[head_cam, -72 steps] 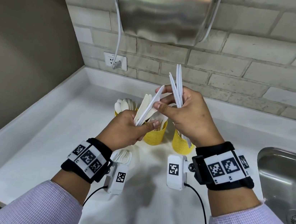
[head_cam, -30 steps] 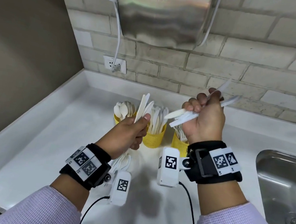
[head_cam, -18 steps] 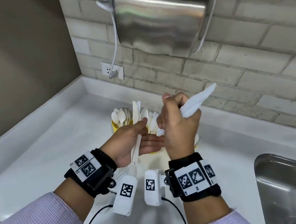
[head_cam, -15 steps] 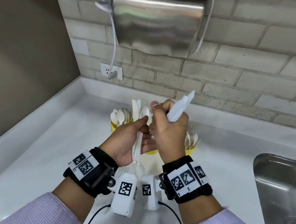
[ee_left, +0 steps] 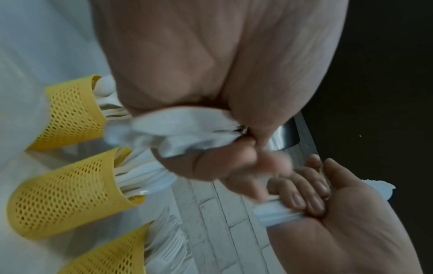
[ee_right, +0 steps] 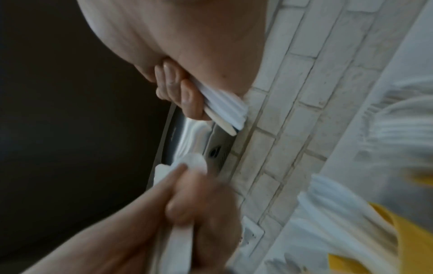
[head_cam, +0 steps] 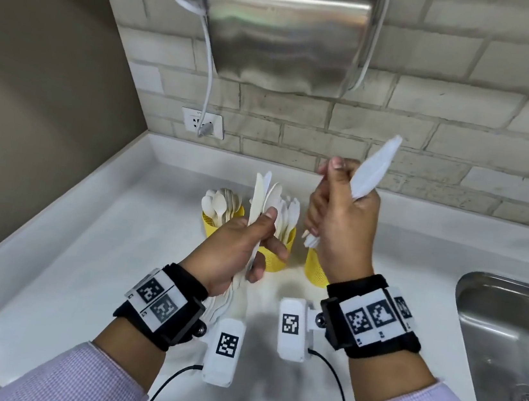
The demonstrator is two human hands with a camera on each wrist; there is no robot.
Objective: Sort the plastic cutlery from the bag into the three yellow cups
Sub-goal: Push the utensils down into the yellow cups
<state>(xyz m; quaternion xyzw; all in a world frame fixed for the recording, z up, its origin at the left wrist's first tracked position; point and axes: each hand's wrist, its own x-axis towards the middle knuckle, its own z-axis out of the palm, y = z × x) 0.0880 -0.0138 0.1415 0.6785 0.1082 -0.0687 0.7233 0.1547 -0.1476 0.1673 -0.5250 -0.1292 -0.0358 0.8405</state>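
Three yellow mesh cups stand in a row on the white counter: the left cup (head_cam: 219, 226) holds spoons, the middle cup (head_cam: 278, 252) knives, the right cup (head_cam: 314, 271) forks. My left hand (head_cam: 260, 233) grips an upright bundle of white cutlery (head_cam: 262, 196) in front of the left and middle cups. Above the right cup, my right hand (head_cam: 335, 216) grips several white knives (head_cam: 375, 167), blades pointing up and right. The left wrist view shows the cups (ee_left: 63, 200) and both held bundles (ee_left: 187, 129). The right wrist view shows fingers (ee_right: 185, 96) wrapped round the knives (ee_right: 225, 109).
A steel sink (head_cam: 508, 333) lies at the right. A steel hand dryer (head_cam: 289, 28) hangs on the brick wall, its cord plugged into a socket (head_cam: 202, 123). A brown wall closes the left side. More white cutlery (head_cam: 221, 304) lies under my left wrist.
My right hand has moved right, away from the left hand, still gripping its knives. The left hand keeps its bundle upright in about the same place.
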